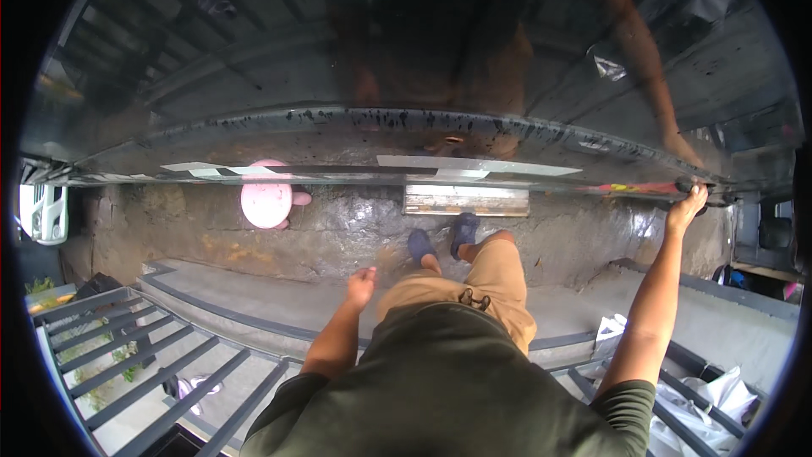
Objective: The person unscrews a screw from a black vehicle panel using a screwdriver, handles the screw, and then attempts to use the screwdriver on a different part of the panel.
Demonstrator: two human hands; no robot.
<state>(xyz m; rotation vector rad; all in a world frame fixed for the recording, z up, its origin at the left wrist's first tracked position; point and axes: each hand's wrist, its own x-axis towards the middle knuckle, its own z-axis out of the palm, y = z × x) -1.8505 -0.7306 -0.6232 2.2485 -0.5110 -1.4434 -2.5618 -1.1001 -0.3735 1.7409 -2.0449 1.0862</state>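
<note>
A large glossy dark panel, seemingly a vehicle's side, fills the far half of the view and mirrors my arm. Dark drops or spots line its ridge. My right arm stretches far to the right, and my right hand is closed at the panel's lower edge around something dark that I cannot make out, beside a red and yellow strip. Low in front of my body hangs my left hand, fingers curled in and apparently holding nothing, away from the panel.
A pink stool stands on the wet-looking floor at left. A pale flat step or board lies under the panel's edge. Dark railings stand behind me. White plastic bags lie lower right. A white vehicle is far left.
</note>
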